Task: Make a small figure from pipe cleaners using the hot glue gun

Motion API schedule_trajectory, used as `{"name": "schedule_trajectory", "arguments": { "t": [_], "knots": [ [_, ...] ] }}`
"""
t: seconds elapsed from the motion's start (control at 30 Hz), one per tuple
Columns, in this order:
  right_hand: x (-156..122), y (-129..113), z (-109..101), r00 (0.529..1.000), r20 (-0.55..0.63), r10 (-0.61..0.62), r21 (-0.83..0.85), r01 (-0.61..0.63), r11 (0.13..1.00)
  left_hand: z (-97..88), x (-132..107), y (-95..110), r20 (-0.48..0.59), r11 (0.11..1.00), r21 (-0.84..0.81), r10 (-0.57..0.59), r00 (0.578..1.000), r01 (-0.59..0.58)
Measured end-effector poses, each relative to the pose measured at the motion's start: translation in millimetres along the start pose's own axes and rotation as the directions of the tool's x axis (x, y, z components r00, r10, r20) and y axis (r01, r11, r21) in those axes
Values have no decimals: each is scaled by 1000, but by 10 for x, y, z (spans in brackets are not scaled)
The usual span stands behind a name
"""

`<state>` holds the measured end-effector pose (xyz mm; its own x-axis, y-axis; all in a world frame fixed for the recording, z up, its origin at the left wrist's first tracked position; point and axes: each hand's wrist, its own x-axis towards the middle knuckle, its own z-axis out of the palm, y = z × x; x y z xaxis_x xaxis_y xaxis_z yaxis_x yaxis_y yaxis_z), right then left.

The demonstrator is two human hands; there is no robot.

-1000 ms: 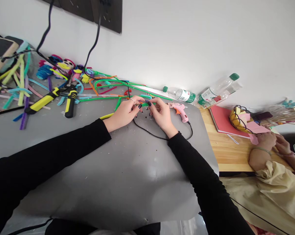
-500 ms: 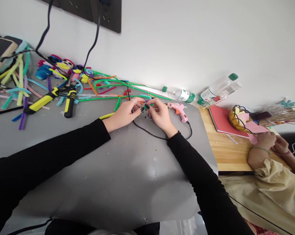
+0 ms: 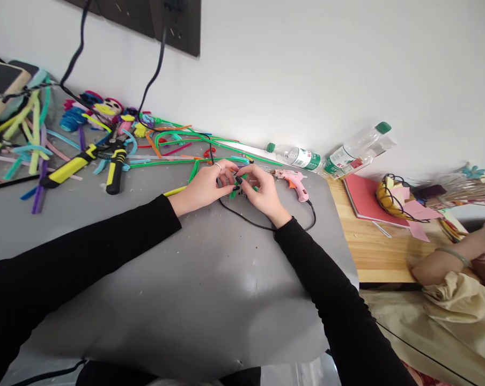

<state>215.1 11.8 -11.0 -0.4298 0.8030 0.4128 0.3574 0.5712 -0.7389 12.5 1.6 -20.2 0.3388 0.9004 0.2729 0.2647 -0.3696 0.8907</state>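
Observation:
My left hand (image 3: 205, 185) and my right hand (image 3: 263, 194) meet fingertip to fingertip above the grey table mat (image 3: 210, 279). Both are closed in a pinch on a small green pipe cleaner piece (image 3: 233, 193), mostly covered by the fingers. A yellow pipe cleaner (image 3: 174, 191) pokes out behind my left wrist. Just right of my right hand lies a pink hot glue gun (image 3: 294, 182), its black cord looping under my hands. Long green pipe cleaners (image 3: 166, 162) stretch across the mat behind my left hand.
Yellow-and-black pliers (image 3: 116, 169), a heap of coloured pipe cleaners (image 3: 34, 131) and fuzzy figures (image 3: 105, 107) fill the left back. Two plastic bottles (image 3: 305, 159) lean by the wall. At right, a person's arm (image 3: 447, 260) rests near a red notebook (image 3: 359, 198) and a basket (image 3: 387, 201).
My fingertips have shifted slightly around the green piece, which now hangs lower between them. The other person's hands have moved right, away from the pink paper.

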Motion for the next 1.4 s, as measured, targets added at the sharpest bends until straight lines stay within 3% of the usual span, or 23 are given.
{"name": "schedule_trajectory", "arguments": {
  "t": [0.17, 0.3, 0.57, 0.97, 1.4],
  "knots": [
    [-3, 15, 6, 999, 20, -49, -39, 50, 998, 9, -8, 19, -46, 1000, 7, -23, 999, 23],
    [-10, 20, 10, 997, 54, -63, -86, 68, 994, 14, -7, 2, 14, 998, -48, -45, 999, 46],
    [-15, 49, 30, 995, 66, -71, -105, 78, 991, 1, 0, -36, 14, 996, 94, -3, 1000, 1],
    [-4, 96, 31, 997, 66, -31, -94, 37, 995, -5, 4, 15, -153, 991, 130, 7, 988, 13],
    [-12, 148, 40, 993, 100, -59, -134, 72, 988, -2, -6, 15, -176, 993, 120, 12, 984, 9]
  ]
}}
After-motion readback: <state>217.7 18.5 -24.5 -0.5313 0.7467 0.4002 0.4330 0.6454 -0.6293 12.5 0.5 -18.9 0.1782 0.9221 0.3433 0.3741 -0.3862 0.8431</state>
